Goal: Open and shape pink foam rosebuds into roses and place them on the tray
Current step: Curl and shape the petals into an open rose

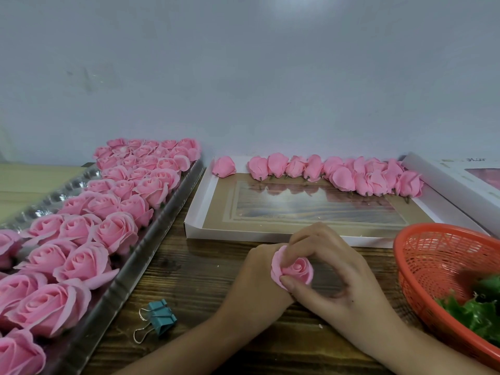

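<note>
Dark grained wood counter carries a shiny tray of soft open roses; left grip holds a foam rose (spiralled, round), right grip pinches its outer petal.

A teal binder clip lies on the dark wooden bench. At the right, an orange mesh basket holds green leaves. Behind it sits a shallow white box with a clear window, near the pale wall

Bare forearms, left hand & right hand w/ short nails (tiny dark spot on right).
</note>
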